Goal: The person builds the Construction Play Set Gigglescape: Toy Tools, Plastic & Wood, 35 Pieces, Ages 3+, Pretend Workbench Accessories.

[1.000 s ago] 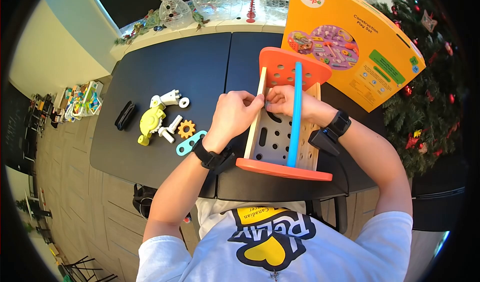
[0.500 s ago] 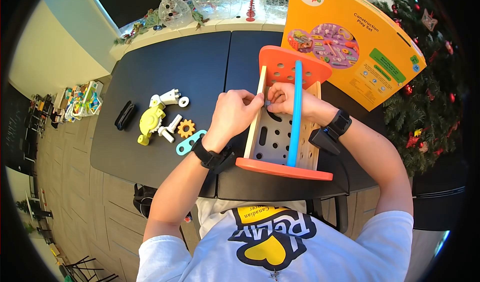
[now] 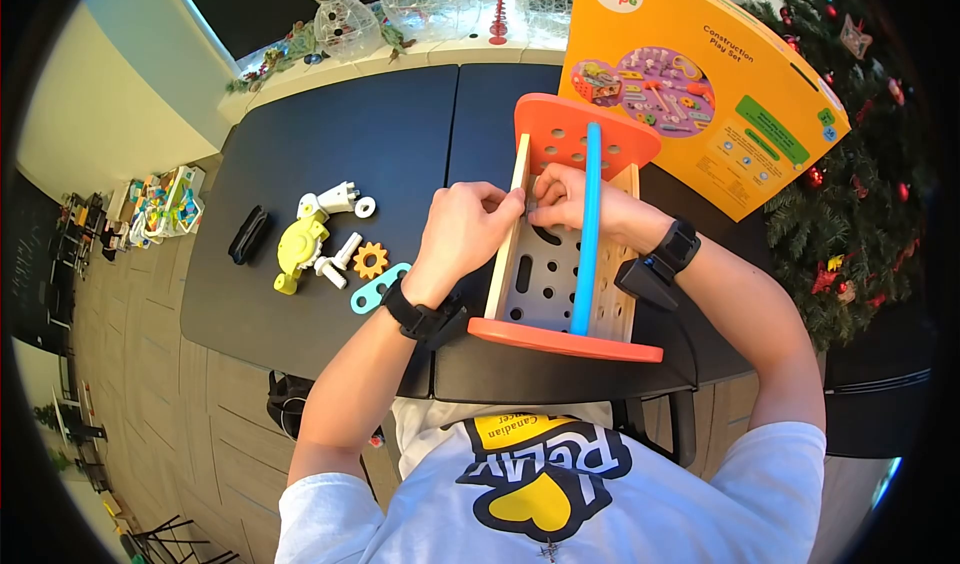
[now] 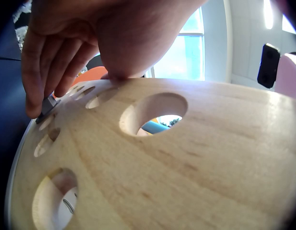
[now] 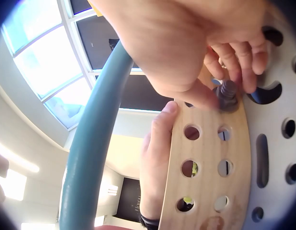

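The left hand (image 3: 462, 229) is outside the perforated wooden side panel (image 4: 200, 158) of the toy bench. Its fingers hold a grey piece (image 4: 49, 106) against that outer face, and its thumb (image 5: 170, 108) lies at the panel's edge. Inside the bench, the right hand (image 3: 580, 204) reaches behind the blue bar (image 3: 588, 229). In the right wrist view its thumb and a finger pinch a dark grey nut (image 5: 228, 104), from which a threaded bolt end (image 5: 228, 87) sticks out. The bench's orange end (image 3: 565, 340) faces the person.
Left on the black table (image 3: 330, 129) lie a yellow-green toy (image 3: 298, 246), white bolts (image 3: 345, 252), an orange gear (image 3: 370, 259), a turquoise strip (image 3: 378, 289) and a black case (image 3: 249, 235). A yellow box (image 3: 700, 84) stands behind the bench, beside a decorated tree (image 3: 850, 214).
The right hand's fingertips have shifted slightly at the panel's inner side. The left hand keeps its place, and the bench and loose parts stay where they were.
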Tool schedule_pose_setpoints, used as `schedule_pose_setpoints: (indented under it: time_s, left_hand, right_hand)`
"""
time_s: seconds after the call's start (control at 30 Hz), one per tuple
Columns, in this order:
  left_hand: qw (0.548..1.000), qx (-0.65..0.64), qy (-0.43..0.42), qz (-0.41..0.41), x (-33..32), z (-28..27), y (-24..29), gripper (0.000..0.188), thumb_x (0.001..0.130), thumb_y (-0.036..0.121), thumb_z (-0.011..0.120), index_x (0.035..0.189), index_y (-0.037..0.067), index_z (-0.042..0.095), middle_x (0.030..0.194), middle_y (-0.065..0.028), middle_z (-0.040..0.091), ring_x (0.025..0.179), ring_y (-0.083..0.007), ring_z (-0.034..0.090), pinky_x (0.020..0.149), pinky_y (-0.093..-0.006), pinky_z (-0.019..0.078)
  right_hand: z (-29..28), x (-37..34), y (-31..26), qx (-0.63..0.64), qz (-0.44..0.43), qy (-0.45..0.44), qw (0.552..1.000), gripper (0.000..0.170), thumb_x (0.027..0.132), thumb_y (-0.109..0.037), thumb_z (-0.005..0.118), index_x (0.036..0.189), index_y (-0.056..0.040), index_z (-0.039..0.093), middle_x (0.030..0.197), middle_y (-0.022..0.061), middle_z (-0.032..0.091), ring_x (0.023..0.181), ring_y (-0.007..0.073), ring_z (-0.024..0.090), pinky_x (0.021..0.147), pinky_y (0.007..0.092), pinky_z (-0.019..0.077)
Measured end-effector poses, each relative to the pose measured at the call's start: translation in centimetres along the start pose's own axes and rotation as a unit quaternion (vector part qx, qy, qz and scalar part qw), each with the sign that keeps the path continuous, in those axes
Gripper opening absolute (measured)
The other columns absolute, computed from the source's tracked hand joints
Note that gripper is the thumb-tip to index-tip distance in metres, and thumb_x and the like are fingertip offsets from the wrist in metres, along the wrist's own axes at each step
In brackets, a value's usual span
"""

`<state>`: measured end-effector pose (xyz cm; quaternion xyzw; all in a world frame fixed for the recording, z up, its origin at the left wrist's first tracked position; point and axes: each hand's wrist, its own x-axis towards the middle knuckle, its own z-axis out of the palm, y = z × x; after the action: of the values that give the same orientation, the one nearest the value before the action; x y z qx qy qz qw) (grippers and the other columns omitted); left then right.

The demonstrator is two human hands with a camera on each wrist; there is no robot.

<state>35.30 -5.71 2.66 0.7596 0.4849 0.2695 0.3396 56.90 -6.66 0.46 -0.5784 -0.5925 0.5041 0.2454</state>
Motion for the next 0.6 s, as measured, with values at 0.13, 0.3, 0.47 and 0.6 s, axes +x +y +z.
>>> schedule_pose_setpoints:
  time_s: [0.13, 0.3, 0.47, 0.6]
  left_hand:
    - [1.000, -0.010, 0.006, 0.002, -0.1, 0.2, -0.1, 0.046, 0.096, 0.037, 0.067, 0.102, -0.008, 0.077, 0.082, -0.0221, 0.076, 0.074, -0.0287, 0.076, 0.072, -0.0355, 0.0578]
    - [1.000, -0.007, 0.001, -0.003, 0.0, 0.1, -0.2, 0.047, 0.096, 0.037, 0.068, 0.101, -0.008, 0.077, 0.082, -0.0215, 0.076, 0.073, -0.0276, 0.075, 0.071, -0.0355, 0.0576]
    - [1.000, -0.008, 0.006, 0.006, 0.0, 0.2, -0.4, 0.047, 0.096, 0.038, 0.068, 0.100, -0.008, 0.077, 0.082, -0.0217, 0.076, 0.073, -0.0272, 0.075, 0.071, -0.0352, 0.0574]
    - [1.000, -0.002, 0.004, 0.002, 0.1, 0.1, -0.2, 0.047, 0.096, 0.037, 0.068, 0.101, -0.008, 0.077, 0.082, -0.0221, 0.076, 0.074, -0.0271, 0.075, 0.071, -0.0351, 0.0575]
  right_hand:
    - [-0.3, 0.4, 0.5, -0.039, -0.010, -0.033, 0.999, 0.036, 0.095, -0.020, 0.075, 0.118, 0.0049, 0.064, 0.090, 0.0102, 0.071, 0.077, 0.0161, 0.066, 0.069, 0.0296, 0.0530]
    - [-0.2, 0.4, 0.0, 0.006, 0.070, -0.061, 0.996, 0.042, 0.100, -0.031, 0.070, 0.117, 0.0060, 0.063, 0.095, 0.0126, 0.073, 0.083, 0.0177, 0.070, 0.073, 0.0294, 0.0559]
    - [0.2, -0.3, -1.1, 0.009, 0.058, -0.008, 0.998, 0.045, 0.102, -0.035, 0.066, 0.118, 0.0070, 0.063, 0.096, 0.0145, 0.074, 0.085, 0.0178, 0.071, 0.075, 0.0305, 0.0571]
    - [-0.2, 0.2, 0.5, -0.093, -0.034, -0.044, 0.994, 0.041, 0.104, -0.036, 0.065, 0.120, 0.0015, 0.061, 0.100, 0.0092, 0.072, 0.089, 0.0145, 0.069, 0.069, 0.0274, 0.0507]
